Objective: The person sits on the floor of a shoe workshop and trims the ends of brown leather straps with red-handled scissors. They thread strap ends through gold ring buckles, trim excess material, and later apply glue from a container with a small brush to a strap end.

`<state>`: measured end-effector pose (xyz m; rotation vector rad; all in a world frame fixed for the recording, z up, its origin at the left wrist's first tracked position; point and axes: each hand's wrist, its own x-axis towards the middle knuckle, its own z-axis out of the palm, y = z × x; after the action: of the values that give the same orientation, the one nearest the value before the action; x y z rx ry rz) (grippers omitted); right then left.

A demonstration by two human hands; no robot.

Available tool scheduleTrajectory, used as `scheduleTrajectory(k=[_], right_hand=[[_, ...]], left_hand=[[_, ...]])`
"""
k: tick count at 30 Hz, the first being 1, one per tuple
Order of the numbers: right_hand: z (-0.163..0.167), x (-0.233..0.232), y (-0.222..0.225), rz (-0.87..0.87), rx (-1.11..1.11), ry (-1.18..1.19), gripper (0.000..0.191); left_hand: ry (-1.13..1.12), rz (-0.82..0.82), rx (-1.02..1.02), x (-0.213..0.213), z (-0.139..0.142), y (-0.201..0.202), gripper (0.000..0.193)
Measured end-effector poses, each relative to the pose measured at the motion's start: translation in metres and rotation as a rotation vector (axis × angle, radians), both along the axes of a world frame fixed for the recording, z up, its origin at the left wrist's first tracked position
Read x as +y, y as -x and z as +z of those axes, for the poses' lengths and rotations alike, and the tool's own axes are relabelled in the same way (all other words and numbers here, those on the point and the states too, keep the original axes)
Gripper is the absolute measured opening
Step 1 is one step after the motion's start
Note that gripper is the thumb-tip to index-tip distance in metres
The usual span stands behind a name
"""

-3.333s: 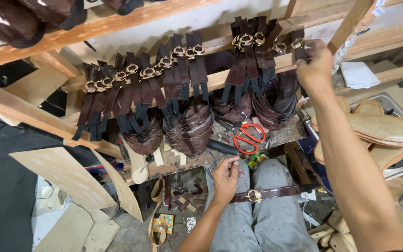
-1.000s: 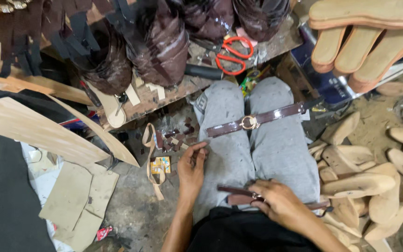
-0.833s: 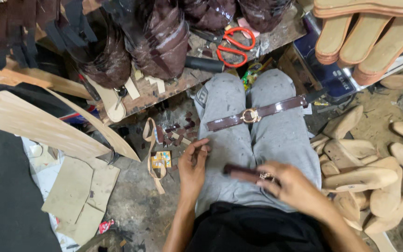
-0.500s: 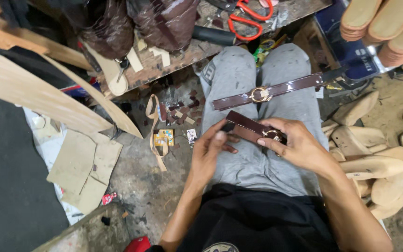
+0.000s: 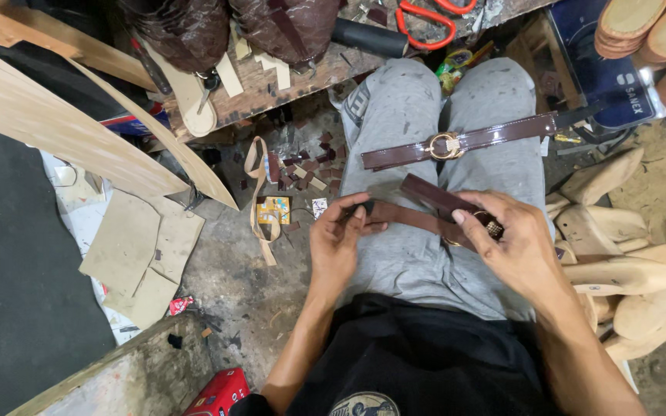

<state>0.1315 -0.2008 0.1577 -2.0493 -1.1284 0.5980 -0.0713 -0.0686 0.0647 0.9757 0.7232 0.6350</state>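
Note:
Both my hands hold one dark brown leather strap (image 5: 424, 209) over my lap. My left hand (image 5: 341, 243) pinches its left end. My right hand (image 5: 514, 245) grips its right end, where a gold buckle with studs (image 5: 492, 228) shows between the fingers. A second brown strap with a round gold buckle (image 5: 450, 145) lies flat across both my knees in grey trousers, apart from my hands.
A wooden bench edge (image 5: 287, 73) ahead bears brown shoe uppers (image 5: 290, 23), a black tube (image 5: 368, 37) and red scissors (image 5: 425, 17). Several wooden shoe lasts (image 5: 618, 254) lie on the right. Leather scraps (image 5: 306, 166), cardboard pieces (image 5: 136, 250) and curved wooden boards (image 5: 55, 131) lie at left.
My right hand reached up to the straps hung on the rail, then came down with a strap. My left hand has joined it, and my view has tilted down to my lap.

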Motion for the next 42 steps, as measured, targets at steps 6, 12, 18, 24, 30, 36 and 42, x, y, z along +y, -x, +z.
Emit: scheduleTrajectory(k=[6, 12, 18, 24, 30, 36, 42], right_hand=[[0.0, -0.007, -0.004, 0.153, 0.093, 0.296, 0.034], [0.008, -0.042, -0.021, 0.407, 0.303, -0.329, 0.054], [0.002, -0.046, -0.043, 0.592, 0.422, -0.13, 0.05], [0.05, -0.049, -0.069, -0.127, -0.248, 0.123, 0.056], [0.045, -0.026, -0.009, -0.005, -0.354, 0.007, 0.048], [-0.005, 0.013, 0.035, 0.209, -0.308, -0.079, 0.045], [-0.019, 0.01, 0.034, 0.24, -0.305, -0.022, 0.044]], left_hand=[[0.229, -0.126, -0.324, -0.001, 0.029, 0.01, 0.036], [0.27, -0.314, -0.195, -0.015, 0.052, -0.01, 0.056], [0.108, -0.17, -0.172, -0.022, 0.053, -0.022, 0.037], [-0.061, -0.125, 0.191, -0.022, 0.032, -0.029, 0.032], [0.097, -0.109, 0.031, -0.016, 0.014, -0.021, 0.033], [0.199, -0.1, 0.023, -0.01, 0.004, -0.008, 0.047], [0.249, -0.118, -0.066, -0.011, -0.002, 0.001, 0.072]])
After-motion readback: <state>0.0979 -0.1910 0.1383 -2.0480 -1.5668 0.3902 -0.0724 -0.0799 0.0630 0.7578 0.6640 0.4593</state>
